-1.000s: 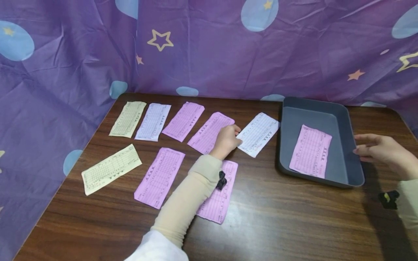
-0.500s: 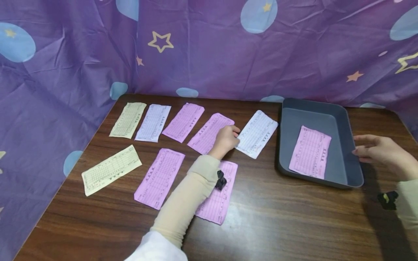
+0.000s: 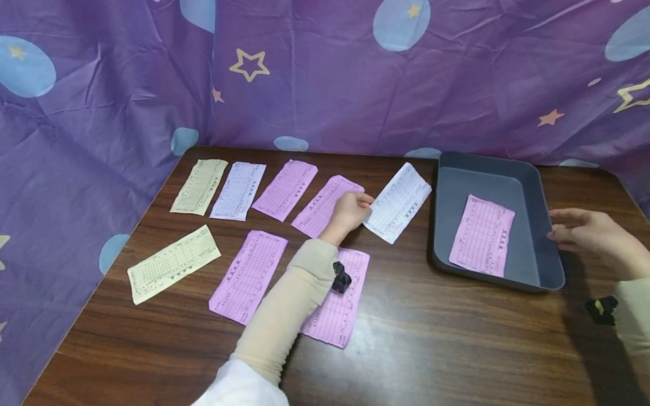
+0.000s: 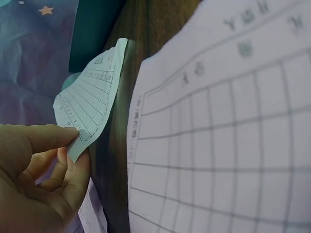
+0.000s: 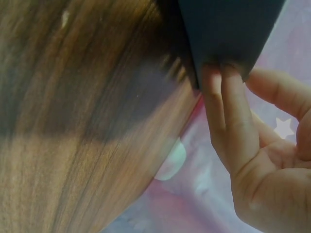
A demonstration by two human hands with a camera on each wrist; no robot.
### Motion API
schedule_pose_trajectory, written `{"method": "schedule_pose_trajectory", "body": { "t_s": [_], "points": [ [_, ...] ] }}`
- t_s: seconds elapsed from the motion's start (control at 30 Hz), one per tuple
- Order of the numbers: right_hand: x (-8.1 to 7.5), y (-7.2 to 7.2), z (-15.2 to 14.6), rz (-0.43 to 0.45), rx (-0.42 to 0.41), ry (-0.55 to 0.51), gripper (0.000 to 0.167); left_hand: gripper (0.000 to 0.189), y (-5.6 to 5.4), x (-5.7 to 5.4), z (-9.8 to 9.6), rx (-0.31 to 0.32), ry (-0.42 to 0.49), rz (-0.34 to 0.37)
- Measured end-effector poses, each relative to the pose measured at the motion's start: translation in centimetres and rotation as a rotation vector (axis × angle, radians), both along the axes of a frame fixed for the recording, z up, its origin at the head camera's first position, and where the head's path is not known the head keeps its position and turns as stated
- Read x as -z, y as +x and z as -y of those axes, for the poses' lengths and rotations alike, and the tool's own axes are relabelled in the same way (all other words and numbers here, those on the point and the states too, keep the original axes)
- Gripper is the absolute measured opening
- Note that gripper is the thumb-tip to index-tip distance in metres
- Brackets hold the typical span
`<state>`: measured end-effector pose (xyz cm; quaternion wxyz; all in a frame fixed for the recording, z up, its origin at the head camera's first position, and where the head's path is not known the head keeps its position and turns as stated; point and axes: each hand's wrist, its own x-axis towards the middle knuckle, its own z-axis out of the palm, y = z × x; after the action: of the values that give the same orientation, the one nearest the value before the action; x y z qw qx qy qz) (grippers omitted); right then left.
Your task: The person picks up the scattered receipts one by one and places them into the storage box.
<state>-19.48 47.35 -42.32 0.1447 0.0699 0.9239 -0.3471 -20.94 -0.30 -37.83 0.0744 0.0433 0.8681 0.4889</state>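
My left hand [image 3: 347, 214] pinches the lower left corner of a white printed paper slip [image 3: 399, 203] between thumb and fingers. In the left wrist view the slip [image 4: 90, 97] bends and tilts up off the table. My right hand [image 3: 591, 237] touches the right outer side of a dark grey tray [image 3: 550, 254]. Its fingers lie nearly straight against the tray wall in the right wrist view, with the thumb at the wall's edge. Inside the tray lies a pink slip [image 3: 482, 237]. Below my left forearm, another pink slip [image 3: 340, 310] is partly covered.
Left of my hand, a yellow-green slip [image 3: 199, 186], a white slip [image 3: 237, 190] and two pink slips [image 3: 285, 189] form a back row. A second yellow-green slip [image 3: 174, 264] and a pink slip [image 3: 249, 276] lie nearer on the brown table [image 3: 457, 349]. A purple curtain [image 3: 325, 84] hangs behind.
The pinched white slip has shifted slightly left and turned, its far end rising. My left hand has drawn a little left with it. My right hand stays at the tray.
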Motion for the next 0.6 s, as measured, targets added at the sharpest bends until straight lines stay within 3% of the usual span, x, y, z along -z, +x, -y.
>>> {"method": "schedule_pose_trajectory", "body": {
  "t_s": [0.13, 0.37, 0.6],
  "points": [
    [-1.3, 0.5, 1.6, 0.006, 0.032, 0.004, 0.065, 0.029, -0.1, 0.0, 0.0, -0.026, 0.06, 0.017],
    [-6.6, 3.1, 6.3, 0.046, 0.048, -0.069, 0.065, 0.031, 0.1, -0.2, 0.1, -0.077, 0.206, 0.06],
    [-7.7, 3.8, 7.6, 0.04, 0.076, -0.078, 0.062, 0.03, 0.1, -0.4, 0.1, -0.092, 0.332, 0.118]
  ]
}}
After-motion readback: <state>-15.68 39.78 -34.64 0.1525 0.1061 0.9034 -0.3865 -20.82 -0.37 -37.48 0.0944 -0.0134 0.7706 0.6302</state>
